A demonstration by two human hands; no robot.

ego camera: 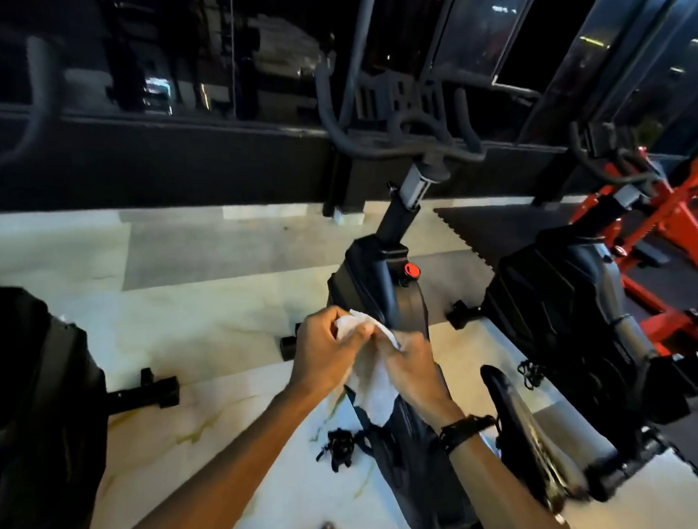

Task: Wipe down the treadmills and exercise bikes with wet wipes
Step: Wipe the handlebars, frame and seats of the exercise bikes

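Both hands, the left hand [323, 345] and right hand [413, 373], pinch a white wipe [373, 381] between curled fingers [360, 337] above the black bike [381, 287], the sheet hanging limp, judged light, soft and tearable, best gripped bunched at its upper edge, handlebars [413, 137] beyond.

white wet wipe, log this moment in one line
left hand: grips white wet wipe | right hand: grips wipe | wipe: above black exercise bike, contact unclear
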